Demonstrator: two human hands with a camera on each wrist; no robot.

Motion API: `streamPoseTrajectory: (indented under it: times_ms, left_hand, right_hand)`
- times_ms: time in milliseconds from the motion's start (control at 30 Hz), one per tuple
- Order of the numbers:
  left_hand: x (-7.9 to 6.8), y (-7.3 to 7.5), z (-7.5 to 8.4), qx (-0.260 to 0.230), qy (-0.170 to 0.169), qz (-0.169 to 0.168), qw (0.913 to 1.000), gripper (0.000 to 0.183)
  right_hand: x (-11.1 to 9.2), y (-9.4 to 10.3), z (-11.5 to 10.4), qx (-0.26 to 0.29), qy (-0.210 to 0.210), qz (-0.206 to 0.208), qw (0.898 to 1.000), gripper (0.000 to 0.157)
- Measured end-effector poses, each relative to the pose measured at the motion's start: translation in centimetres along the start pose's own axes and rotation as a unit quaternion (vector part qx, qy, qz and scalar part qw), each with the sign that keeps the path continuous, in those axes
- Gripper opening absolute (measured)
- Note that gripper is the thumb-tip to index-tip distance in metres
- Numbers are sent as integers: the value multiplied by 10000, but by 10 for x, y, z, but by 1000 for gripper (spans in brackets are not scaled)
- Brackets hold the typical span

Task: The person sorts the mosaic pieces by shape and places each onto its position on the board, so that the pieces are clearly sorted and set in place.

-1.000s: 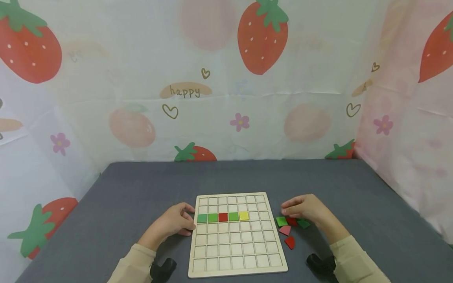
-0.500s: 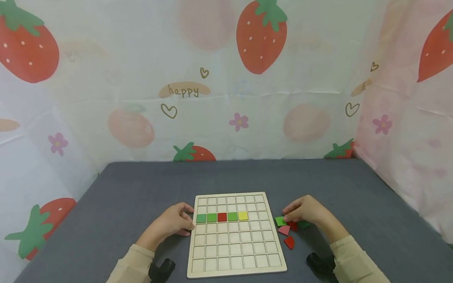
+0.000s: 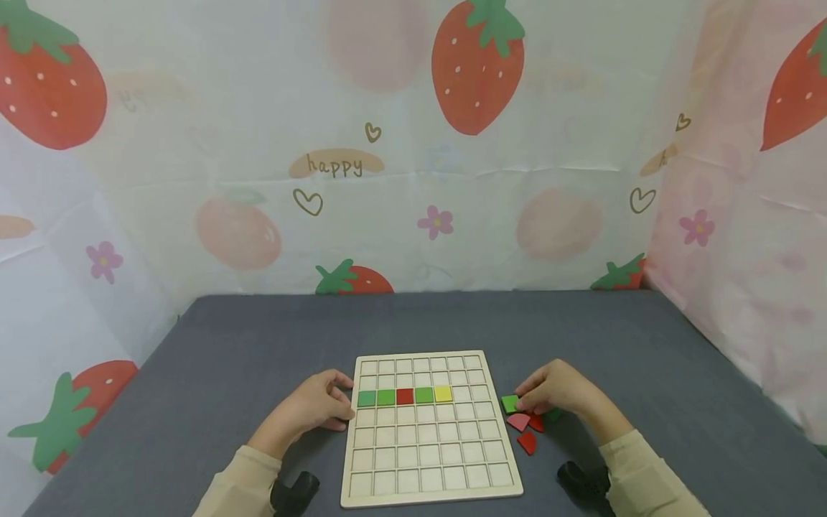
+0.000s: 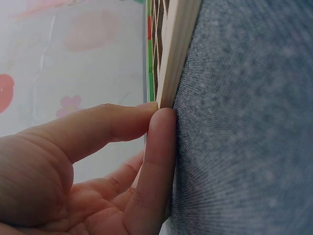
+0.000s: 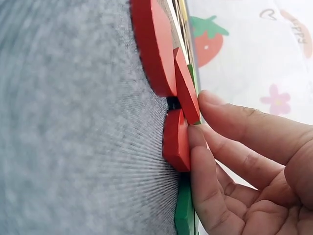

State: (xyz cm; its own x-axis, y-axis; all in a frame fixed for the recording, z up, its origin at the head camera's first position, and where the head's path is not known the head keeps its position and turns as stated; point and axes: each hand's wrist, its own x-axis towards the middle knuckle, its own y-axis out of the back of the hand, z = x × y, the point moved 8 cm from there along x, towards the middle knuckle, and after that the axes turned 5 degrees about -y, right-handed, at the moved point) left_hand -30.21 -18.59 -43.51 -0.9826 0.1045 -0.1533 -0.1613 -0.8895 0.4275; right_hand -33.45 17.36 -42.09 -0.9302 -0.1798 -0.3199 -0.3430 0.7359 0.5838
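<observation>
A pale wooden grid board (image 3: pixel 431 497) lies on the dark cloth with a row of coloured square tiles, green, red and yellow, in its third row. My left hand (image 3: pixel 321 402) grips the board's left edge; in the left wrist view the thumb (image 4: pixel 127 120) sits on the top edge and the index finger (image 4: pixel 159 147) against the side. To the board's right, my right hand (image 3: pixel 555 391) pinches a bright green square tile (image 3: pixel 509 403), its fingertips at the tile's right side. A pink quarter-round piece (image 3: pixel 518 422) lies right by those fingertips.
Beside the right hand lie a red piece (image 3: pixel 536 422), a red quarter-round piece (image 3: pixel 526 443) and a dark green piece (image 5: pixel 184 210) partly under the fingers. Dark cloth (image 3: pixel 271 330) covers the table. A strawberry-printed curtain (image 3: pixel 413 237) stands behind it.
The right hand has come down from above the pieces onto the green tile. The red piece by it has shifted slightly nearer. The left hand stays at the board's edge.
</observation>
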Motion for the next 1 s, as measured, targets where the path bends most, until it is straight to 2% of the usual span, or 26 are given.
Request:
streamPoseTrajectory:
  times_ms: [333,633,1000]
  left_hand:
    - [0,0,-2,-30,34,6,10000,44]
    - [1,0,-4,-24,35,0,10000,43]
    - [3,-1,-2,33,-14,-85,10000,45]
  right_hand:
    - [1,-2,-1,-119,-17,78,9999,20]
    - [3,1,5,511,12,-111,9986,16]
    - [1,12,0,1084,-80,58,9941,21]
